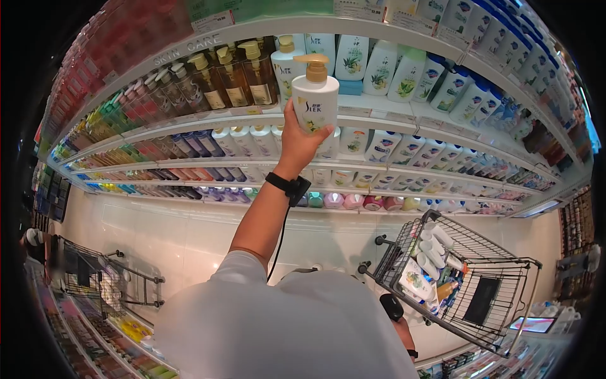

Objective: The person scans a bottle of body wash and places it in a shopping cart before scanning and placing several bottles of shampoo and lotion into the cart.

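Observation:
My left hand (298, 140) reaches forward, its fingers wrapped around a white SLEK pump bottle (315, 104) with a gold pump top. The bottle is upright in front of the upper shelf, beside another white pump bottle (286, 63) with a gold top. A black wrist strap with a small box and a cable is on that arm. At my right side, a bit of skin of my right arm (404, 335) shows, next to a black rounded object (391, 307) and a dark strap. The fingers of my right hand are hidden.
A shopping cart (499, 268) with several bottles (429, 252) stands at my right. Store shelves (379, 114) full of bottles curve across the front. Amber pump bottles (257, 72) stand left of my hand. Another cart (85, 278) and a person (38, 246) are at far left.

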Demonstrator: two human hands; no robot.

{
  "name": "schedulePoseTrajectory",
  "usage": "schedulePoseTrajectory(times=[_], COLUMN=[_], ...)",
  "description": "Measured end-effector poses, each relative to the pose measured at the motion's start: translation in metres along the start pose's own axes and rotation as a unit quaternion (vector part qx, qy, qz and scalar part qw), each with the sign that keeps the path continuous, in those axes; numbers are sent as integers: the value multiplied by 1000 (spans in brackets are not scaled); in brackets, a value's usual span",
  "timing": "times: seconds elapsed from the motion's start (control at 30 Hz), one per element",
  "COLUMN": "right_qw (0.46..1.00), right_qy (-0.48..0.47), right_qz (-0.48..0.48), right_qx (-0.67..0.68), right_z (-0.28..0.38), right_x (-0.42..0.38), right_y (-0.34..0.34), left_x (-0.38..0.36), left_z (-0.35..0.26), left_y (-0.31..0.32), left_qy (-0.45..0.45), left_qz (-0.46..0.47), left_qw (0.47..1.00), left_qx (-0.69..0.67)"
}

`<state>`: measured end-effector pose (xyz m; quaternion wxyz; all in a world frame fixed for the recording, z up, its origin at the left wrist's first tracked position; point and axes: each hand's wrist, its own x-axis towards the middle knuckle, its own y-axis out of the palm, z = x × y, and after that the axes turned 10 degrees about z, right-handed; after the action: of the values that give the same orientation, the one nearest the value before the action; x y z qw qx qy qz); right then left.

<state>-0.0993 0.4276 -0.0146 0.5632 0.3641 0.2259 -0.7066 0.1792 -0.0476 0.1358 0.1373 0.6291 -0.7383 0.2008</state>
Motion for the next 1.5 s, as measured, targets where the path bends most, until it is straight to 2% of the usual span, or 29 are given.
schedulePoseTrajectory(times=[0.07, 0.13, 0.4, 0.53, 0.6, 0.83, 0.93, 1.07, 1.23, 1.5], right_qw=[1000, 999, 994, 994, 992, 988, 988, 987, 984, 983], right_qy=[1, -34, -107, -102, -108, -134, -141, -151, -157, -170], right_qz=[14, 13, 3, 24, 17, -29, -3, 3, -10, -26], right_qx=[6, 11, -23, 1, 59, 67, 65, 60, 85, 58], right_z=[15, 33, 91, 98, 107, 126, 142, 143, 151, 150], right_x=[3, 1, -14, -1, 1, 21, 27, 46, 47, 48], right_y=[2, 3, -10, -26, -24, -7, 12, 16, 30, 37], left_x=[17, 34, 75, 84, 90, 111, 112, 116, 122, 127], left_z=[6, 7, 13, 24, 25, 42, 43, 50, 56, 63], left_y=[1, 5, 33, 39, 40, 39, 37, 36, 36, 33], left_qy=[19, 55, 58, 58, 47, 54, 37, 61, 11, -56], left_qz=[1, -15, -19, -20, -17, 0, 20, 1, -5, -37], left_qw=[1000, 995, 993, 992, 993, 990, 997, 993, 999, 989], left_qx=[3, 76, 104, 112, 108, 132, 61, 102, 37, 132])
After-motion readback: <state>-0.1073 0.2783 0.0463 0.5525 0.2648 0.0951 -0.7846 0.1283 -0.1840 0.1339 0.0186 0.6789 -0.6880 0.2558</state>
